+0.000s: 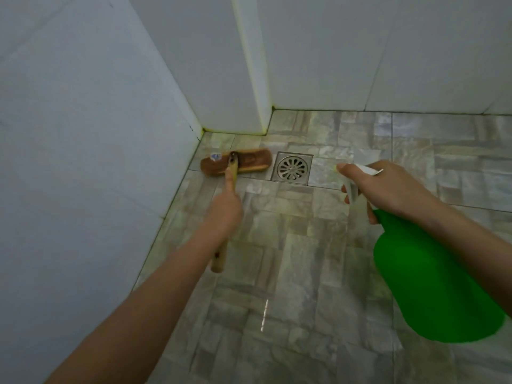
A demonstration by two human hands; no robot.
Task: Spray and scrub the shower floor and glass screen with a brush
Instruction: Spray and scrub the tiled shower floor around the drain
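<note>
Brush (236, 162) left of drain (292, 169)

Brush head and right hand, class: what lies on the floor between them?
A square metal drain, set in the tiled floor, lies between the brush head and the right hand; the head view shows it.

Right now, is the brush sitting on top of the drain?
No, the brush head rests on the tiles just left of the drain, not over it.
</note>
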